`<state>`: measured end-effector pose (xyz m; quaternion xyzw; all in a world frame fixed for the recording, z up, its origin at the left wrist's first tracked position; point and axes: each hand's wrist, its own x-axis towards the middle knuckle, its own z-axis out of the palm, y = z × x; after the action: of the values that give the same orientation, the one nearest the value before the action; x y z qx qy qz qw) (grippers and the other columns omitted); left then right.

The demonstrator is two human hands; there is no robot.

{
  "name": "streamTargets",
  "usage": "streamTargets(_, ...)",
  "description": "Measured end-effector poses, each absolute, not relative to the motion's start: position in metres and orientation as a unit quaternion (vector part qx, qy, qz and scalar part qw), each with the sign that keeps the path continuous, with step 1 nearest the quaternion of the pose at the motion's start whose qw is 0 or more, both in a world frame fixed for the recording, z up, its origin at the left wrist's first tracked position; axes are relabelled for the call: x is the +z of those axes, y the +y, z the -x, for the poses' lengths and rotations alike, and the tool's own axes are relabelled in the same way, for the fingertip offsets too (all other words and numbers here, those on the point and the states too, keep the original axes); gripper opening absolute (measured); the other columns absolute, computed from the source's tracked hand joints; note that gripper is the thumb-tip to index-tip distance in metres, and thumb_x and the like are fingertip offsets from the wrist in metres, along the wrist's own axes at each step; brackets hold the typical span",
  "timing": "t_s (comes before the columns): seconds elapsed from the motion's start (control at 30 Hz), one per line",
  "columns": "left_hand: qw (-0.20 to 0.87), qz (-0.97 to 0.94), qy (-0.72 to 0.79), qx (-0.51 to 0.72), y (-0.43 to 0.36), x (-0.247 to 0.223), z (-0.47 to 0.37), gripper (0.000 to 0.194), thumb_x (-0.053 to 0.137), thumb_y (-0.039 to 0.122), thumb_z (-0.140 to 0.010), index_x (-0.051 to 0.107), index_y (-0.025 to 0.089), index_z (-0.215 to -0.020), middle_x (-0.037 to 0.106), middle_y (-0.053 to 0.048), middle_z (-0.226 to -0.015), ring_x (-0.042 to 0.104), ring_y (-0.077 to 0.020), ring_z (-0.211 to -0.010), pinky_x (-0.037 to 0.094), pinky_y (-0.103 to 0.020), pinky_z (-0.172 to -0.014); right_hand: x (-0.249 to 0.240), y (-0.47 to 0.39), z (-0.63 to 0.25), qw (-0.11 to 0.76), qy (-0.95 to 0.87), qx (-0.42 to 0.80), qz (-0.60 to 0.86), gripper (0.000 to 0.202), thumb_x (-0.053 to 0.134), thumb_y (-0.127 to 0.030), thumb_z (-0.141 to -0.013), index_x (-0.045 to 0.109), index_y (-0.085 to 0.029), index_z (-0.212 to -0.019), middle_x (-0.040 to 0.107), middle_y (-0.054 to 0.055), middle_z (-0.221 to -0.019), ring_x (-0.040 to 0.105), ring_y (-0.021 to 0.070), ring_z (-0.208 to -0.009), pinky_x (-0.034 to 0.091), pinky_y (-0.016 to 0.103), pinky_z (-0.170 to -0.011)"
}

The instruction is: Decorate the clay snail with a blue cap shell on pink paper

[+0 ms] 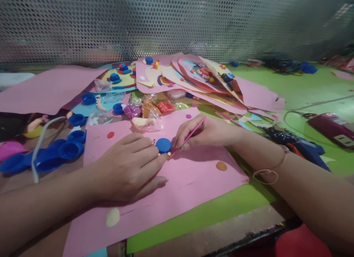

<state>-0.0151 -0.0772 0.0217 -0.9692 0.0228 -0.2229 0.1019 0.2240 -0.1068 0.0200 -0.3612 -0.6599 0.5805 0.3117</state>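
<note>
A pink sheet lies in front of me, with flat red, purple, orange and cream discs on it. A round blue piece sits near its middle, with small cream bits at its lower edge. My left hand rests on the sheet just left of the blue piece, its fingertips beside it; what they press or hold, if anything, is hidden. To the right, my right hand pinches a thin pink stick, whose tip points down at the sheet by the blue piece's lower right edge.
Bags of coloured clay lie behind the sheet, with decorated pink sheets further back. Blue cups and a pale curved tube are at left. A blue glue gun and a maroon device lie at right. A perforated metal screen stands behind.
</note>
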Motion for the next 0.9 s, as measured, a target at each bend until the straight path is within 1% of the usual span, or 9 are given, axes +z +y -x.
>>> streamTargets(0.13,0.108,0.967,0.015,-0.232,-0.0776,0.0216,0.0151,0.022,0.048,0.029,-0.088,0.063,0.013,-0.087,0.062,-0.005,-0.070,0.049,-0.0183,-0.066,0.040,-0.034,-0.066,0.0204,-0.1071,-0.2259,0.308,-0.652,0.597,0.352,0.007,0.071,-0.014,-0.072,0.073,-0.016,-0.078,0.074,0.003,-0.082,0.068,0.0142,-0.081,0.054,0.029,-0.079)
streamTargets(0.23,0.108,0.967,0.009,-0.229,-0.0775,0.0221,0.0150,0.023,0.048,0.031,-0.088,0.062,0.015,-0.082,0.062,-0.004,-0.069,0.048,-0.0180,-0.065,0.039,-0.034,-0.065,0.0213,-0.1079,-0.2253,0.322,-0.646,0.589,0.363,0.007,0.071,-0.014,-0.072,0.073,-0.016,-0.078,0.074,0.003,-0.082,0.068,0.0143,-0.080,0.054,0.029,-0.078)
streamTargets(0.37,0.102,0.969,0.011,-0.225,-0.0767,0.0221,0.0153,0.022,0.049,0.030,-0.087,0.062,0.014,-0.080,0.061,-0.005,-0.069,0.048,-0.0181,-0.064,0.039,-0.034,-0.064,0.0239,-0.1100,-0.2226,0.335,-0.636,0.588,0.370,0.007,0.070,-0.017,-0.073,0.073,-0.015,-0.079,0.074,0.003,-0.078,0.068,0.0122,-0.074,0.055,0.026,-0.071)
streamTargets(0.47,0.101,0.968,0.022,-0.229,-0.0764,0.0223,0.0150,0.021,0.051,0.030,-0.087,0.062,0.012,-0.087,0.062,-0.005,-0.070,0.049,-0.0183,-0.065,0.039,-0.034,-0.064,0.0252,-0.1113,-0.2216,0.342,-0.643,0.570,0.380,0.008,0.070,-0.016,-0.073,0.073,-0.014,-0.080,0.074,0.003,-0.077,0.066,0.0101,-0.068,0.054,0.023,-0.066)
streamTargets(0.53,0.101,0.967,0.033,-0.231,-0.0764,0.0229,0.0146,0.021,0.053,0.028,-0.086,0.062,0.010,-0.094,0.062,-0.005,-0.071,0.049,-0.0184,-0.066,0.039,-0.034,-0.065,0.0252,-0.1115,-0.2216,0.346,-0.652,0.557,0.382,0.009,0.070,-0.015,-0.073,0.074,-0.015,-0.081,0.074,0.003,-0.078,0.065,0.0093,-0.066,0.054,0.022,-0.065)
streamTargets(0.7,0.090,0.971,0.056,-0.212,-0.0763,0.0235,0.0145,0.017,0.051,0.021,-0.087,0.062,0.010,-0.095,0.060,-0.004,-0.068,0.050,-0.0180,-0.067,0.038,-0.033,-0.064,0.0235,-0.1108,-0.2219,0.343,-0.657,0.553,0.382,0.013,0.069,-0.013,-0.073,0.075,-0.017,-0.083,0.074,0.003,-0.082,0.067,0.0112,-0.072,0.055,0.024,-0.070)
streamTargets(0.8,0.080,0.977,0.046,-0.192,-0.0757,0.0222,0.0153,0.023,0.047,0.024,-0.089,0.062,0.011,-0.102,0.061,-0.005,-0.073,0.050,-0.0191,-0.071,0.037,-0.034,-0.067,0.0228,-0.1105,-0.2222,0.346,-0.670,0.534,0.382,0.017,0.067,-0.012,-0.074,0.075,-0.019,-0.086,0.074,0.002,-0.083,0.067,0.0105,-0.071,0.055,0.025,-0.071)
streamTargets(0.9,0.080,0.982,0.031,-0.171,-0.0756,0.0212,0.0159,0.028,0.044,0.026,-0.090,0.060,0.011,-0.107,0.062,-0.006,-0.078,0.050,-0.0199,-0.072,0.036,-0.036,-0.069,0.0225,-0.1102,-0.2228,0.335,-0.687,0.523,0.376,0.019,0.066,-0.011,-0.074,0.075,-0.021,-0.088,0.074,0.002,-0.084,0.067,0.0109,-0.074,0.055,0.025,-0.072)
